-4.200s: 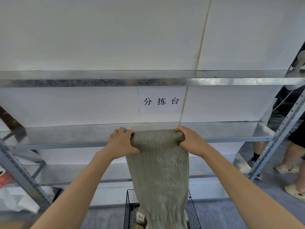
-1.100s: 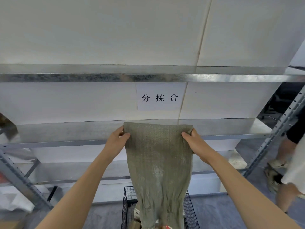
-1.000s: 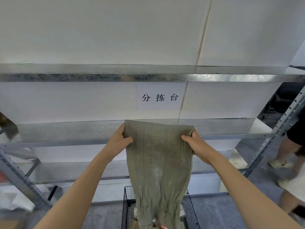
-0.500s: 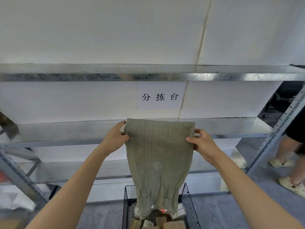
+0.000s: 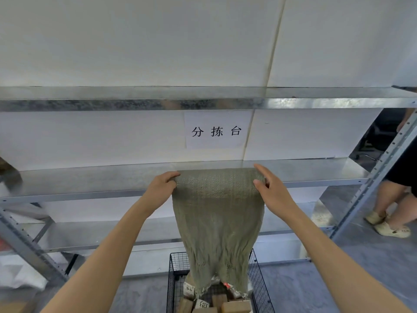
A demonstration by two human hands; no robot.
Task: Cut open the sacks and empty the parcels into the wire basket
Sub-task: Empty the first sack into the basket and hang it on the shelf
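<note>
Here, in the head view, a grey-green woven sack (image 5: 217, 213) is held up by its closed end in front of a galvanised metal shelf (image 5: 90, 179) and hangs straight down. The left hand (image 5: 159, 190) grasps the upper left corner, its fingers curled over the folded top edge. The right hand (image 5: 274, 193) takes the upper right corner, which sits pinched between the thumb and the nearly straight fingers. The sack looks limp and flat. Its frayed, cut mouth points downward and dips just inside the wire basket (image 5: 174, 279), a black mesh container standing on the grey floor below the shelving. Parcels (image 5: 235, 306) lie in the basket directly under the mouth: brown cartons and pale packets with handwritten labels, only partly in frame. A white paper sign (image 5: 216, 129) printed 分拣台 is fixed to the white wall panel between two shelf levels, above the sack. At the right edge, beyond the slanted perforated upright of the rack, stand the bare legs (image 5: 392, 199) of another person in pale shoes (image 5: 391, 229).
</note>
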